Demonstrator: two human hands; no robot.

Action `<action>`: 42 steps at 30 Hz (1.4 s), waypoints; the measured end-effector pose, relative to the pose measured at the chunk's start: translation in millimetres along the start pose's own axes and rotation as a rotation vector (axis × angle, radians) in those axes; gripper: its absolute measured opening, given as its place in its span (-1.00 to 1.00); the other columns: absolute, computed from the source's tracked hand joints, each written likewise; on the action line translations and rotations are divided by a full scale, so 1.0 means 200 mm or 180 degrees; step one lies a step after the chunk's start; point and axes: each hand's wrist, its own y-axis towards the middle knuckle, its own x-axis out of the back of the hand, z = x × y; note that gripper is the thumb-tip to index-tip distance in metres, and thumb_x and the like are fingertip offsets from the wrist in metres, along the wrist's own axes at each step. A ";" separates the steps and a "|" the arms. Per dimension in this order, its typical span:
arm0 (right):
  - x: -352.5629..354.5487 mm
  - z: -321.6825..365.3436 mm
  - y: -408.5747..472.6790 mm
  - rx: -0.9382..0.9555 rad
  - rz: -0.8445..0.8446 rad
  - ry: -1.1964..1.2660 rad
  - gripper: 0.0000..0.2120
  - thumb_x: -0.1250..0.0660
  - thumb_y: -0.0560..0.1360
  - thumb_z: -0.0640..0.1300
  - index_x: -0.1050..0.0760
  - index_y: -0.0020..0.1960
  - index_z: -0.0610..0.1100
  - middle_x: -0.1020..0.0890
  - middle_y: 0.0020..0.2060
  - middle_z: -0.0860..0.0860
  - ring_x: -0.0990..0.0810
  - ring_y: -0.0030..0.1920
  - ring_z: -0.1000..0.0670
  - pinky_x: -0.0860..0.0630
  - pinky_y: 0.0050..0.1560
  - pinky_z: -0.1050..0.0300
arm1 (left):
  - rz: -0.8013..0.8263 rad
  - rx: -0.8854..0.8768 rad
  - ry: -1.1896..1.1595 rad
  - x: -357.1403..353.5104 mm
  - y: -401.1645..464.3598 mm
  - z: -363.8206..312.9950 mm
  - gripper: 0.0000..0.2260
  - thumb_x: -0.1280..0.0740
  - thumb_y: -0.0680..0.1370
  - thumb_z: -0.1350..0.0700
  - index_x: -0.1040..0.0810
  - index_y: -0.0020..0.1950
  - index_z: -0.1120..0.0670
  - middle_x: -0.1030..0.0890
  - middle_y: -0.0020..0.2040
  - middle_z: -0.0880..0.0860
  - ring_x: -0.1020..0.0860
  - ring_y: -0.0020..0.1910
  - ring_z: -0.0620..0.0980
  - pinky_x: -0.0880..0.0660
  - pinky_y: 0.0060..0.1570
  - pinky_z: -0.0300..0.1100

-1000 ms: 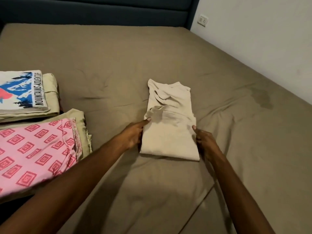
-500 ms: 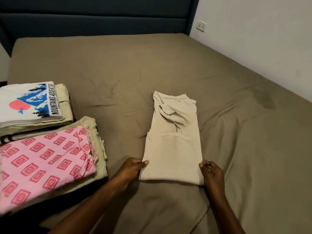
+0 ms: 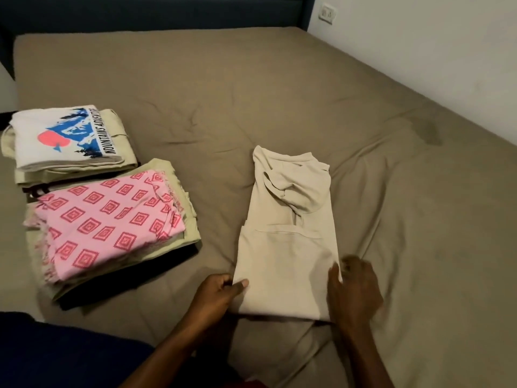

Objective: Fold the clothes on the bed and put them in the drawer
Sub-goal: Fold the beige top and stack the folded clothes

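A beige shirt (image 3: 288,247), folded into a long narrow strip, lies on the bed with its collar end pointing away from me. My left hand (image 3: 215,296) pinches the strip's near left corner between thumb and fingers. At the near right edge, my right hand (image 3: 354,289) holds the cloth with its thumb on top and its fingers, which are blurred, at the side.
Two stacks of folded clothes sit at the left: a white printed T-shirt (image 3: 64,138) on top of the far one, a pink patterned garment (image 3: 109,222) on top of the near one. The brown bedsheet (image 3: 251,107) stretches to the dark headboard (image 3: 156,12). A wall (image 3: 433,51) runs along the right.
Both hands slid from the strip's middle down to its near end and took hold of the corners. The view tilted, bringing the stacks further in.
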 end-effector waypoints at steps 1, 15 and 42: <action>-0.04 0.07 0.07 0.0140 -0.0037 0.0067 -0.90 -0.40 0.54 -0.13 -0.61 0.05 -0.09 -0.62 -0.07 -0.07 -0.60 -0.09 -0.17 -0.51 -0.20 -0.01 | -0.0263 -0.0132 0.0329 -0.01 0.00 -0.02 -0.73 -0.47 0.55 -0.06 -0.65 -0.23 0.09 -0.63 -0.36 -0.07 -0.55 -0.36 -0.09 -0.42 -0.28 -0.14; -0.59 0.67 0.72 -0.0084 0.0784 0.0442 -0.85 -0.45 0.28 -0.01 -0.58 -0.28 -0.09 -0.64 -0.32 0.02 -0.61 -0.20 -0.13 -0.41 -0.22 0.11 | -0.0882 -0.0396 0.0750 0.04 0.17 -0.05 -0.81 -0.44 0.51 -0.21 -0.62 -0.10 -0.12 -0.66 -0.30 -0.12 -0.63 -0.33 -0.13 -0.64 -0.27 0.04; -0.08 -0.21 0.41 0.1399 0.1142 0.1061 -0.55 -0.32 0.55 -0.26 -0.62 0.32 0.15 -0.58 0.39 0.12 -0.51 0.40 0.03 -0.46 0.39 -0.20 | -0.0111 -0.2868 0.3540 0.28 0.26 -0.04 -0.42 -0.37 0.51 0.01 -0.35 0.54 -0.11 -0.41 0.48 0.10 -0.44 0.39 0.12 -0.64 -0.03 -0.06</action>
